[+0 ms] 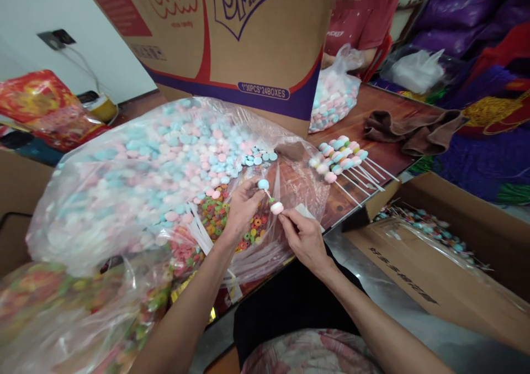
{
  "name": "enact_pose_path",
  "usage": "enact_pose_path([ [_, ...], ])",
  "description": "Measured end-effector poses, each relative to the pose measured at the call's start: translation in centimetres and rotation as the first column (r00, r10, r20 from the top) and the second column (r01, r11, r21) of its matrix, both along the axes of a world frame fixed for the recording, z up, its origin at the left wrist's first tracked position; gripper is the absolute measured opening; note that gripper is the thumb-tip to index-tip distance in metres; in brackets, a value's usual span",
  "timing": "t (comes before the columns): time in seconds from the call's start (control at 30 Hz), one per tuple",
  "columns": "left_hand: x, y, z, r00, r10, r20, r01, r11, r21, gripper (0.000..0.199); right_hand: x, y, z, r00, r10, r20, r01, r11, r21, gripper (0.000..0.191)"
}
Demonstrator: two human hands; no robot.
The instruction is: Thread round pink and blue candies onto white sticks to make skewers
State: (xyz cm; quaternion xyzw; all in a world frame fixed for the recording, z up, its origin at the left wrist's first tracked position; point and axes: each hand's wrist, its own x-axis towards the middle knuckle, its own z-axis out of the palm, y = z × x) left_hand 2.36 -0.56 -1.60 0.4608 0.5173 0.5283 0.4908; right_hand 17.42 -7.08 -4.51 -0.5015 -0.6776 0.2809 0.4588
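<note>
My left hand (243,205) is closed, its thumb and fingertips pinching a light blue marshmallow (263,184) at one end of a thin white stick. A pink and white marshmallow (276,207) and a small green ring candy (271,200) sit lower on that stick. My right hand (305,236) pinches beside the pink marshmallow; how much of the stick its fingers cover is hidden. Below my hands lie many coloured ring candies (216,219). A large clear bag of pastel marshmallows (144,158) spreads to the left, and loose white sticks (200,229) lie near my left wrist.
Several filled marshmallow skewers (342,156) lie at the table's right. A tall carton (265,48) stands behind, with a person in a red shirt (364,17) beyond. A brown cloth (414,131) lies at the far edge. An open box (434,269) holding skewers is at right.
</note>
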Motion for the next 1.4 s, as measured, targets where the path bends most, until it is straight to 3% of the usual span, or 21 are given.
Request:
enact_pose_path([
  [0.27, 0.0, -0.3, -0.3, 0.999, 0.013, -0.047, -0.011, 0.999, 0.04, 0.026, -0.2, 0.1, 0.1, 0.999, -0.022, 0.027, 0.023, 0.997, -0.067, 0.023],
  [0.5, 0.4, -0.5, -1.7, 0.974, 0.049, -0.221, -0.009, 0.985, 0.175, 0.022, -0.1, 0.3, 0.3, 0.999, -0.032, 0.015, 0.034, 0.996, -0.085, 0.024],
  [0.63, 0.4, -0.6, -2.5, 0.913, 0.082, -0.399, 0.028, 0.965, 0.261, 0.024, 0.0, 0.2, 0.4, 0.999, -0.037, -0.001, 0.037, 0.995, -0.097, 0.024],
  [0.8, 0.5, -1.0, -2.4, 0.81, 0.079, -0.582, 0.121, 0.947, 0.298, 0.031, 0.0, 0.1, 0.4, 0.999, -0.045, -0.026, 0.042, 0.993, -0.11, 0.024],
  [1.03, 0.6, -1.5, -1.1, 0.917, -0.154, -0.369, 0.202, 0.975, 0.095, 0.03, 0.0, 0.2, 0.3, 0.998, -0.054, -0.015, 0.052, 0.993, -0.104, 0.024],
  [1.27, 1.4, -3.0, 0.0, 0.872, -0.255, -0.419, 0.308, 0.949, 0.064, 0.031, 0.0, 0.4, 0.2, 0.992, -0.122, 0.021, 0.123, 0.99, -0.074, 0.023],
  [1.33, 0.6, -2.9, 0.3, 0.863, -0.261, -0.433, 0.329, 0.94, 0.089, 0.033, 0.0, 0.4, 0.2, 0.992, -0.124, 0.003, 0.124, 0.989, -0.084, 0.024],
  [1.4, -1.2, -2.4, 0.7, 0.855, -0.19, -0.482, 0.279, 0.953, 0.12, 0.034, 0.0, 0.3, 0.3, 0.994, -0.111, -0.023, 0.108, 0.989, -0.102, 0.026],
])
